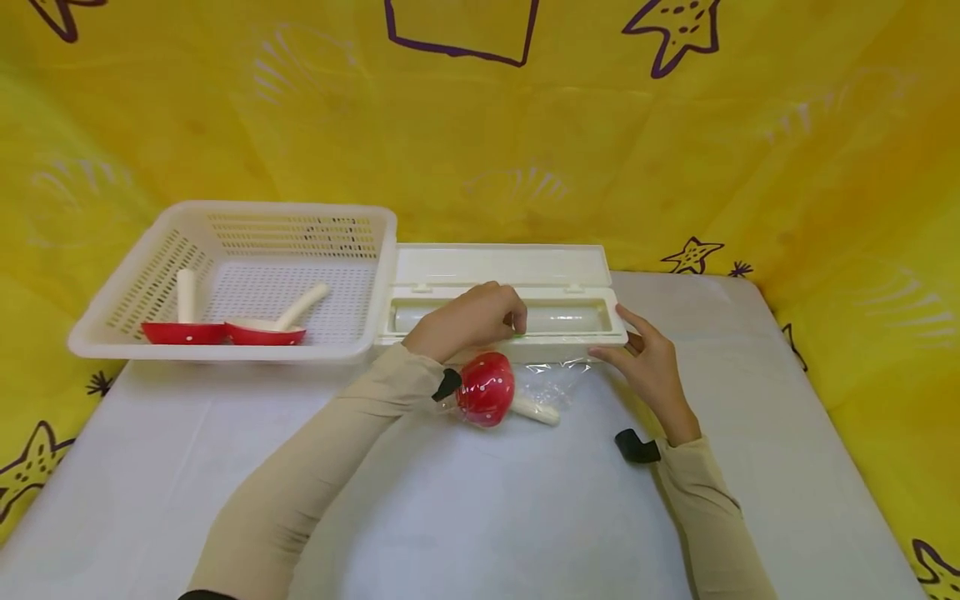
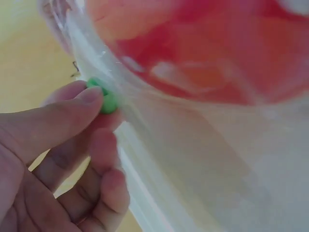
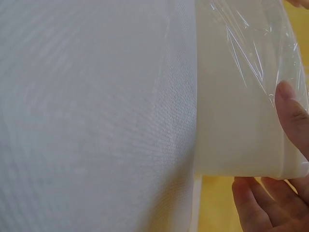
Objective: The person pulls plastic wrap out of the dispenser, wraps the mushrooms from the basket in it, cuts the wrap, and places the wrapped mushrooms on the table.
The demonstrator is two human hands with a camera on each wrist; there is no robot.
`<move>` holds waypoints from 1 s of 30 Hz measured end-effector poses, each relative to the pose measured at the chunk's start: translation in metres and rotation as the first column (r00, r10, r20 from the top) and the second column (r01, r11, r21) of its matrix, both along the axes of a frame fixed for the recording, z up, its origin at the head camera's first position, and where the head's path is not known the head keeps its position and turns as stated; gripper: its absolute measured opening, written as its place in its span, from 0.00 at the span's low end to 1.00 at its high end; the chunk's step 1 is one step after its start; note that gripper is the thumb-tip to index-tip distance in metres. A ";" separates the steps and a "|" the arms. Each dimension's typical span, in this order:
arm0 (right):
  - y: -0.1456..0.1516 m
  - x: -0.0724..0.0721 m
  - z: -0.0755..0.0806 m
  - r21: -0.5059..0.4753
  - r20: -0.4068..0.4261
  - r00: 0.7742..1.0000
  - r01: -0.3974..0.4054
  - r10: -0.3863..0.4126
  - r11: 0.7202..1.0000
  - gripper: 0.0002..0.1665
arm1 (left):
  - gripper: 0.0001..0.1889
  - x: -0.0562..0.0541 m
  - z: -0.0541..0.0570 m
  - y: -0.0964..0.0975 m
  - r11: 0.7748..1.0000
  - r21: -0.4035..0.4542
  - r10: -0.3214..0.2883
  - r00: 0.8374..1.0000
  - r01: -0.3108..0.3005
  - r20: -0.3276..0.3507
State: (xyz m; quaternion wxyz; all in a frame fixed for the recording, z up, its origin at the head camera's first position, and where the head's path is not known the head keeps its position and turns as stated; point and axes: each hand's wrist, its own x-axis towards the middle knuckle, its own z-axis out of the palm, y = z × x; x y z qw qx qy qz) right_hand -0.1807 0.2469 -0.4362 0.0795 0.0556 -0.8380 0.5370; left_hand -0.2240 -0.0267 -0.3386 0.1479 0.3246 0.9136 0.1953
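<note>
A white cling film dispenser (image 1: pixel 581 340) lies along the back of the table, its lid (image 1: pixel 502 265) raised and a film roll (image 1: pixel 566 318) inside. My left hand (image 1: pixel 480 317) reaches over it; in the left wrist view, thumb and finger pinch a small green slide cutter (image 2: pixel 110 104) at the front edge. My right hand (image 1: pixel 651 367) grips the dispenser's right end, thumb in front and fingers round the side. Clear film (image 3: pixel 246 53) hangs down the front. Just before the box lies a red, white-dotted ladle (image 1: pixel 487 390) with a white handle, film over it.
A white perforated basket (image 1: pixel 225 352) stands at the back left, against the dispenser's left end. Inside it are two red ladles, one with its handle upright (image 1: pixel 186 296) and one with a slanted handle (image 1: pixel 302 306). Yellow patterned cloth (image 1: pixel 465 150) rises behind the white table (image 1: pixel 480 517).
</note>
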 end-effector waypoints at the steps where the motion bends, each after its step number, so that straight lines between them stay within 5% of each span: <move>1: 0.000 0.001 0.000 -0.004 -0.001 1.000 0.001 -0.001 1.000 0.49 | 0.09 0.001 -0.001 -0.002 1.000 0.006 0.007 1.000 -0.007 0.001; 7: 0.001 0.002 0.001 -0.011 -0.002 1.000 0.000 0.000 1.000 0.48 | 0.07 0.009 -0.007 -0.016 0.996 0.053 0.067 0.998 -0.068 0.015; 14: 0.000 0.003 0.000 -0.011 0.011 1.000 0.006 -0.006 1.000 0.49 | 0.08 0.020 -0.014 -0.027 0.990 0.084 0.116 0.992 -0.112 -0.043; 30: 0.000 0.002 -0.002 -0.014 -0.003 1.000 -0.007 0.007 1.000 0.48 | 0.08 0.039 -0.029 -0.060 0.953 0.166 0.281 0.945 -0.254 -0.166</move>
